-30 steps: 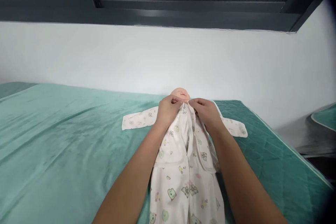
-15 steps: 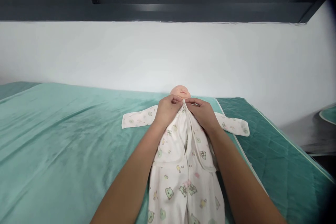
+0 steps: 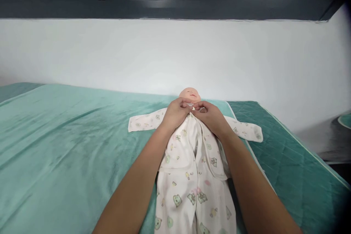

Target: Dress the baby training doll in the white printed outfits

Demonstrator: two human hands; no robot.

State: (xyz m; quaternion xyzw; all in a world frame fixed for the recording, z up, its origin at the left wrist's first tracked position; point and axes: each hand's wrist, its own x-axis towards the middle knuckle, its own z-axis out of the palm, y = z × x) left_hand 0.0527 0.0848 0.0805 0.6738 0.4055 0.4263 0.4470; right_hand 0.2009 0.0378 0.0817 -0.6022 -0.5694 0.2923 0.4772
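Observation:
A doll [image 3: 190,94] lies on its back, its head near the wall. It wears a white top [image 3: 175,146] printed with small animals, sleeves spread to both sides, above matching white trousers [image 3: 192,204]. My left hand [image 3: 177,112] pinches the top's collar edge just below the doll's chin. Close beside it, my right hand [image 3: 210,115] has its fingers closed on the other collar edge. The fingertips of both hands nearly meet at the neckline. Lower down, the front edges of the top hang slightly apart.
Light green cloth [image 3: 68,146] covers the bed under the doll. A darker quilted green cover [image 3: 290,157] lies to the right. Behind stands a white wall [image 3: 137,55] beneath a dark window frame [image 3: 178,5] with bars.
The collar edge that stood up between my fingers is now lower and flatter. My right hand's fingers have curled in more at the neckline. The view has shifted slightly.

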